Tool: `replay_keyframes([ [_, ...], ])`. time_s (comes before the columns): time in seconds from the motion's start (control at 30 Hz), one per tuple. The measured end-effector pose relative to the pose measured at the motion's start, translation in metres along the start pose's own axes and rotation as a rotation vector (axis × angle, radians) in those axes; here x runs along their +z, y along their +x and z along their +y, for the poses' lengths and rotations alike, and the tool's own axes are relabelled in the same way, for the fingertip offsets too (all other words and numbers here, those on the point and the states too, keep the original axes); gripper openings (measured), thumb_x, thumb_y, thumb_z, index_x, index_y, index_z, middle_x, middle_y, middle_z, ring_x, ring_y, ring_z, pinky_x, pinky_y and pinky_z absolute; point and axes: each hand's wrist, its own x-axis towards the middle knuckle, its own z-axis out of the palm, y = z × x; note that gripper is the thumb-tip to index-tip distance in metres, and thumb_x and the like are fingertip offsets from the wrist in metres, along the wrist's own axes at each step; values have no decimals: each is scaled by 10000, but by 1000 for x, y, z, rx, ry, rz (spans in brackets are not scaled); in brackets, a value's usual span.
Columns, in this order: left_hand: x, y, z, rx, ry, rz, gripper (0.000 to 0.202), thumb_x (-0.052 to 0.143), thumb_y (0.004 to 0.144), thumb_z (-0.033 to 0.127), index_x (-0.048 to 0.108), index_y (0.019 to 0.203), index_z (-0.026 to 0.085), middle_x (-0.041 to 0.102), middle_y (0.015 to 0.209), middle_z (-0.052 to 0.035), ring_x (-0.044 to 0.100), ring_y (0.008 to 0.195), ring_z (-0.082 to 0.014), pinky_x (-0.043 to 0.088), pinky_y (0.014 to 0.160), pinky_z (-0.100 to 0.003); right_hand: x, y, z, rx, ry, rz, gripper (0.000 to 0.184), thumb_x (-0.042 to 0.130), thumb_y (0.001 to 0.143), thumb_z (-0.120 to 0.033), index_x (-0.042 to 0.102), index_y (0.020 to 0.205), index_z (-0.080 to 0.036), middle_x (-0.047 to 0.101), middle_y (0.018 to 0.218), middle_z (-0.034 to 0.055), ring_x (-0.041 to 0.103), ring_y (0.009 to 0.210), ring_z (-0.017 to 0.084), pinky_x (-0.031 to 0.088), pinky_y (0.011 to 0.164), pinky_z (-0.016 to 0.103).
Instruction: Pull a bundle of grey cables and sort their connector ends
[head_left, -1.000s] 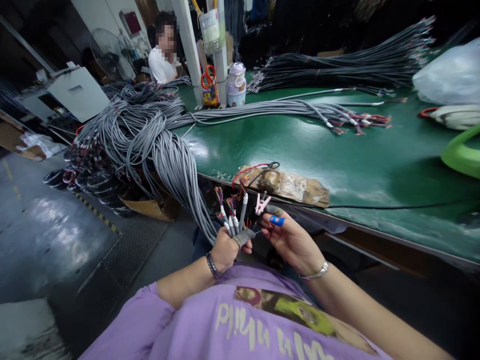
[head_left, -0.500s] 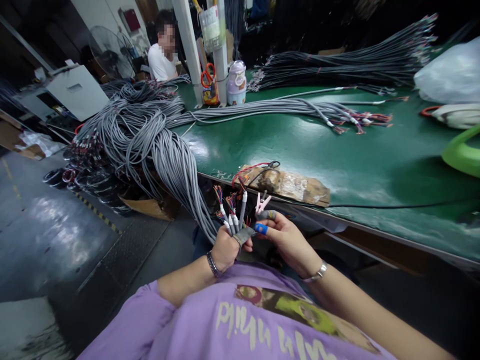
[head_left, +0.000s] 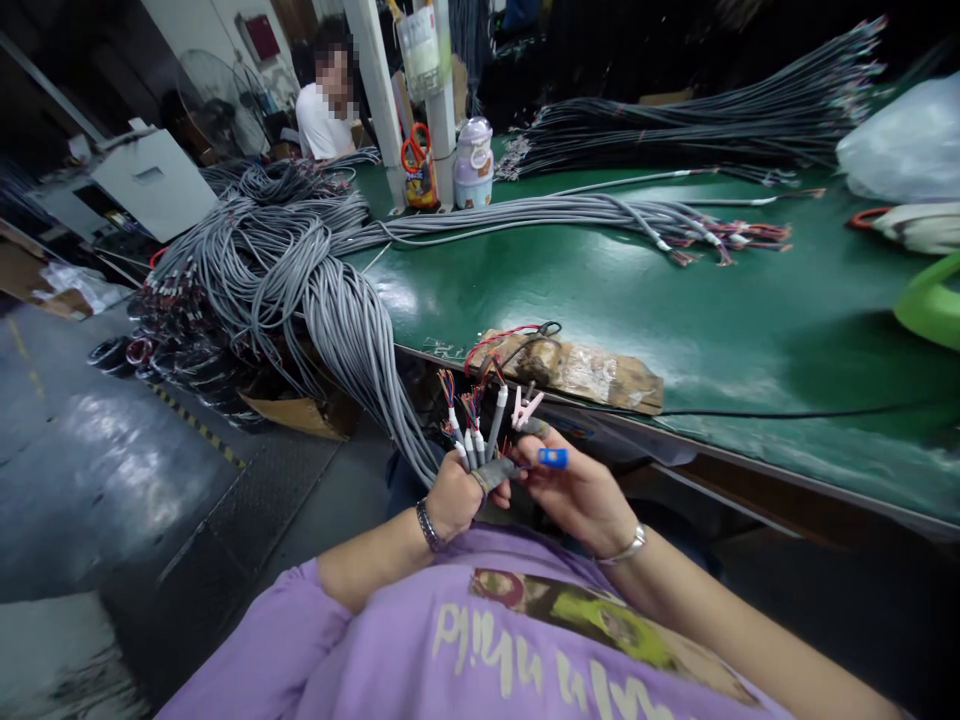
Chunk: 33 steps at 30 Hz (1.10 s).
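Note:
My left hand point(head_left: 456, 500) is closed round a bunch of grey cables point(head_left: 475, 452) whose white-banded ends stick up and fan out into thin coloured wires point(head_left: 471, 402). Grey wrapping covers its thumb. Close beside it, my right hand point(head_left: 581, 492) has its fingers curled inward, near the left thumb tip. A blue finger cover point(head_left: 553, 458) and a grey-wrapped finger show on this hand; whatever sits between its fingertips is too small to make out. Just above the right fingers, a pink clip point(head_left: 526, 408) stands at the bench edge.
A thick bundle of grey cables point(head_left: 349, 310) hangs over the left end of the green bench point(head_left: 600, 270). A taped board point(head_left: 592, 372) lies along the front edge. Dark cables point(head_left: 675, 135), scissors point(head_left: 415, 150) and a purple-lidded cup point(head_left: 474, 165) are farther back. A person point(head_left: 322, 120) sits beyond.
My right thumb has lifted and turned, so its blue cover now lies farther right. The right fingers have come in closer to the left thumb. The held cable ends have shifted slightly right.

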Motion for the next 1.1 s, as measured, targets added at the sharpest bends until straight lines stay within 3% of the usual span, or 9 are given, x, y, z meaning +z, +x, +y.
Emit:
replay_keyframes([
  [0.13,-3,2,-1,-24,-49,87,409,770,638,495,618,669,116,572,512,-1,504,421,-85,446,429,-213,-13,4,-6,-37,64,98,176,652,661,-303,487,657,-243,422,630,-18,440,611,155,432,600,317],
  [0.23,-2,1,0,-20,-65,98,408,779,625,489,614,667,119,573,516,0,510,429,-87,444,426,-210,-19,5,-1,9,20,126,204,729,671,-360,579,734,-237,534,708,-5,503,666,147,452,633,298],
  [0.37,0,-1,3,-19,-49,82,434,778,618,515,600,644,120,573,517,-3,514,434,-88,452,440,-215,-18,4,7,79,-190,68,339,806,643,-446,661,831,-205,635,828,27,548,707,142,456,674,288],
  [0.5,0,-3,4,-10,-48,70,445,780,618,526,610,654,117,578,519,-7,518,437,-90,450,442,-215,-15,4,9,11,-357,44,324,794,660,-463,650,740,-184,601,697,-3,492,633,119,405,617,260],
  [0.73,-5,-3,2,-39,-43,-49,451,791,616,523,625,660,105,579,508,-12,507,411,-88,447,434,-220,-4,3,6,80,-349,17,334,770,647,-459,582,645,-183,568,558,-20,470,528,108,390,561,259],
  [0.87,-3,-4,5,-73,39,-95,468,821,563,521,601,632,113,565,491,-7,504,407,-93,434,416,-219,3,2,5,20,-461,-13,250,694,706,-417,556,661,-213,598,529,-10,517,512,150,419,560,294],
  [1.0,0,-6,7,-36,112,-60,464,844,520,504,574,606,137,544,470,14,497,411,-94,444,423,-223,3,4,7,-111,-642,119,174,684,649,-335,565,634,-209,601,604,-8,509,568,152,419,576,292],
  [1.1,2,-6,6,9,111,-26,463,808,573,536,561,591,145,540,466,15,496,406,-93,452,432,-225,4,4,6,-120,-603,158,131,626,651,-315,558,610,-212,573,577,-14,485,562,146,404,573,289],
])
